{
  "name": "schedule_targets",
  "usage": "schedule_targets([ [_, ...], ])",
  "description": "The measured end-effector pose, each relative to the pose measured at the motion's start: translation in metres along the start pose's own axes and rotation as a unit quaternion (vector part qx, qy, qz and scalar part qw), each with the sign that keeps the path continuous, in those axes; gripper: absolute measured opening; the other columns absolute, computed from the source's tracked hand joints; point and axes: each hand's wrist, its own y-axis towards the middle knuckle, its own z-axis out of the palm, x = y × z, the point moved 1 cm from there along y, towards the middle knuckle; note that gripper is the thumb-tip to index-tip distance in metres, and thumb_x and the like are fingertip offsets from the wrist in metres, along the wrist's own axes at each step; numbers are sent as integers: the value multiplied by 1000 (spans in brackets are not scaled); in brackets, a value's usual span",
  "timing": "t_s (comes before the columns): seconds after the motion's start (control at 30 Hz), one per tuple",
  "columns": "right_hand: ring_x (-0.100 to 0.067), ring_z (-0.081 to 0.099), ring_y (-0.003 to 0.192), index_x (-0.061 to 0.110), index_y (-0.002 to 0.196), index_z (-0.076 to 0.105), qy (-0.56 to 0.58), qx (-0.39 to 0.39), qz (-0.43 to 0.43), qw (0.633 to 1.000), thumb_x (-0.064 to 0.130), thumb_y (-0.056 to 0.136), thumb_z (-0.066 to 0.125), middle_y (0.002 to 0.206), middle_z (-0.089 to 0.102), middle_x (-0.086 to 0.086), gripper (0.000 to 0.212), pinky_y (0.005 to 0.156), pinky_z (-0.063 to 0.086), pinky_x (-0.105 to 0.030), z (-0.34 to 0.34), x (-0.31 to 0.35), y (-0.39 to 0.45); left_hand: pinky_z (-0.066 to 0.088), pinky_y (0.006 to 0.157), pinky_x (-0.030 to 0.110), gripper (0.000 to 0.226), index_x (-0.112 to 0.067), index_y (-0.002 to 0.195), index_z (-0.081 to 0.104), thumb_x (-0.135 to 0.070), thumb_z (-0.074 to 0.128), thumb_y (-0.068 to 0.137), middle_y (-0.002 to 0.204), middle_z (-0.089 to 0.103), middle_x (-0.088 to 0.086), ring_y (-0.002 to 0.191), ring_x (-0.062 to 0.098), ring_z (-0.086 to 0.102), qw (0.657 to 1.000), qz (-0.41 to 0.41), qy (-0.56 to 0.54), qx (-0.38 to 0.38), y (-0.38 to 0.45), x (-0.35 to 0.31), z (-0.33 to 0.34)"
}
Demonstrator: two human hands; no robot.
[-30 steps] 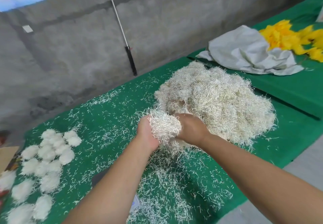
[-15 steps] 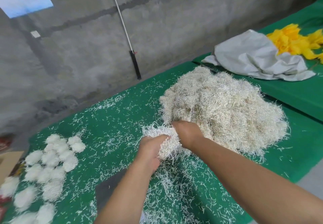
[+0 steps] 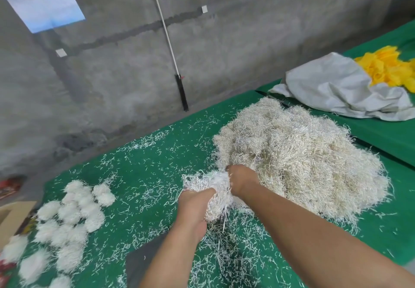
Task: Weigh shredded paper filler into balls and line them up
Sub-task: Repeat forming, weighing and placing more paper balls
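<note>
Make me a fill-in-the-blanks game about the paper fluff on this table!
Both hands, the left hand and the right hand, squeeze one clump of shredded ____.
The big pile lies on a ____ cloth.
The finished balls sit on the person's ____ side.
Beside the grey sheet lies something ____.

Missing words: paper, green, left, yellow.

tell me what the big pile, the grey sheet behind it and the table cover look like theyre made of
Big pile: thin crinkled strips, off-white and matte, so most likely shredded paper.
Grey sheet: soft folds and a slight sheen suggest thin fabric or plastic sheeting; the picture cannot settle which.
Table cover: flat green with a dull, slightly fuzzy look, probably felt or similar cloth.
</note>
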Motion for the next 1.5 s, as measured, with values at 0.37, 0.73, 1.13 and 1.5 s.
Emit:
schedule_targets([
  [0.37,-25,67,98,6,146,52,238,-28,229,943,-5,86,72,111,64,-6,64,88,60,-37,-5,-104,17,34,115,61,41,-9,114,45,-15,76,89,111,46,6,112,34,48,996,1,-45,-81,-6,-13,-39],
  [0.73,-18,65,117,7,135,65,146,20,282,948,30,112,44,119,64,-5,39,101,55,-26,-11,-150,-13,30,116,58,70,-12,146,39,-18,77,88,124,51,10,111,30,54,991,82,-82,-69,-18,-43,-56],
  [1.13,-3,57,84,27,162,31,303,-76,26,950,14,95,73,158,47,-4,80,73,55,-22,-56,-35,-31,22,123,58,84,-17,157,38,-34,75,84,163,39,8,150,30,35,984,90,-150,31,-49,-51,-23],
  [1.5,-36,28,155,31,167,9,693,166,77,697,85,86,38,170,23,-10,102,125,26,-59,-3,29,-126,30,117,62,95,-15,148,50,-44,72,60,142,57,7,139,33,49,965,110,-239,13,-79,-55,-12],
])
